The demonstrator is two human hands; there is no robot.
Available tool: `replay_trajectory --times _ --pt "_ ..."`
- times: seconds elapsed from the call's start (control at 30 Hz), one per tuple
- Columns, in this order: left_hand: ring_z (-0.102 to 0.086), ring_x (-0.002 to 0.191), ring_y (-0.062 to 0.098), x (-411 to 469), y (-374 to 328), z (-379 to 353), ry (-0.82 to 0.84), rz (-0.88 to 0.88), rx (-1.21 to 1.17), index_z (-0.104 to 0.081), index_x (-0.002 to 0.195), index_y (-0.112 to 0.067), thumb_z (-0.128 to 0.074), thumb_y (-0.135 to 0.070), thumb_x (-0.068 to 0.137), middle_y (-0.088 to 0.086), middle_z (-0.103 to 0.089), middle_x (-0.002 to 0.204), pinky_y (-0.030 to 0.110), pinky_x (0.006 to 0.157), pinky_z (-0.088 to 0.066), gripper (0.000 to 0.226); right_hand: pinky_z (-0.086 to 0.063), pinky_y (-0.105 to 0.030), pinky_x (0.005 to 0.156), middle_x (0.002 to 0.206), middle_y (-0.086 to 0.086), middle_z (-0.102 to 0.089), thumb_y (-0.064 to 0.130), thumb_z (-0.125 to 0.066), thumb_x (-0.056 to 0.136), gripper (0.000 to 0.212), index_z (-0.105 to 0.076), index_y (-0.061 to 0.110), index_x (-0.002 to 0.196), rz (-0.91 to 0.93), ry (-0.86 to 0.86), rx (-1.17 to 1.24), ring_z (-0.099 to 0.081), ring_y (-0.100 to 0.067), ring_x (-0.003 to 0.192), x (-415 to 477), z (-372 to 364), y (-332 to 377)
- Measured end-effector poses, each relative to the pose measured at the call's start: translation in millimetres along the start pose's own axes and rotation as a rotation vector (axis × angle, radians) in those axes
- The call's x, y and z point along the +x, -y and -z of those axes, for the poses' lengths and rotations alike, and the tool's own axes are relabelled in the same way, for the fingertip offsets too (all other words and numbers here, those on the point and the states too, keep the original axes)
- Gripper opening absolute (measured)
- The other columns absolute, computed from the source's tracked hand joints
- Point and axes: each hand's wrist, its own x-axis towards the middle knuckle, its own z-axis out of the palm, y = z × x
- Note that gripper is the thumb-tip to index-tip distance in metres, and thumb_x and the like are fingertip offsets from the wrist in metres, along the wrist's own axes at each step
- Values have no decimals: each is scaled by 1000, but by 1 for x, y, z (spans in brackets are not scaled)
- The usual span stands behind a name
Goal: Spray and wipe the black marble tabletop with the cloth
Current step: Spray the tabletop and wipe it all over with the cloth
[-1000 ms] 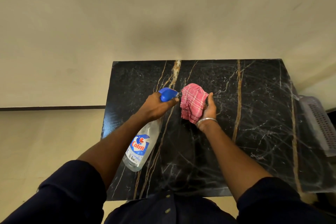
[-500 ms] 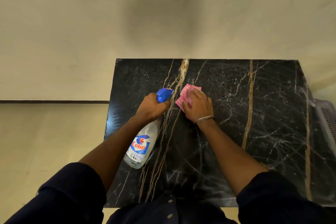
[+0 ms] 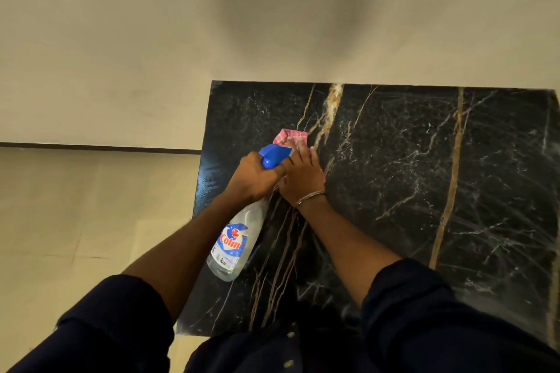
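While the right hand (image 3: 303,174) lies flat on the cloth (image 3: 290,137) with straight fingers (image 3: 303,154), only a bit of pink checked cloth peeks out beyond the hand. It sits on the black marble tabletop (image 3: 424,175) (gold and white lines run across it), toward the far left part. The left hand (image 3: 253,177) grips the spray bottle (image 3: 233,239) by its neck, just beside the right hand, and its blue top hides one cloth corner. The bottle slants, nozzle pointing far and right, bottom near and left.
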Motion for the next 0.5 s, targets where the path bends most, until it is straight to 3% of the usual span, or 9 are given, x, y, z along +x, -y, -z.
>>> replay_trajectory --times 0.07,0.17,0.23,0.33,0.5 --pt "-61 62 19 -1 -3 1 22 -17 -18 -62 103 -8 -65 -32 85 16 -66 77 35 64 -56 30 -15 -51 121 162 -8 -23 47 -31 98 60 -35 16 150 13 -15 -12 -14 -30 150 -5 -3 -22" --pt "-57 60 13 -1 -7 -3 48 -22 -16 -61 102 -7 -64 -22 88 9 -60 71 26 59 -51 21 -15 -52 120 163 -7 -19 55 -16 101 67 -21 18 156 -110 -51 -28 -14 -31 150 -22 -5 -69" --pt "-56 61 8 -1 -9 -8 57 -34 -11 -60 104 -9 -62 -21 89 3 -59 72 17 58 -45 19 -14 -53 121 163 -8 -17 54 -17 101 67 -20 16 156 -221 -78 -15 -12 -31 151 -35 -5 -103" --pt "-56 63 9 -2 -13 -14 77 -43 -37 -59 105 -9 -61 -19 91 4 -59 75 17 60 -45 18 -11 -52 121 164 -9 -15 53 -16 100 68 -17 15 156 -385 -90 20 -11 -32 151 -48 1 -139" --pt "-57 62 7 -4 -14 -21 100 -58 -85 -58 101 -12 -61 -17 91 2 -60 74 16 60 -47 12 -11 -55 120 164 -11 -13 45 -29 102 65 -17 12 156 -462 -63 55 -7 -36 150 -46 3 -138"
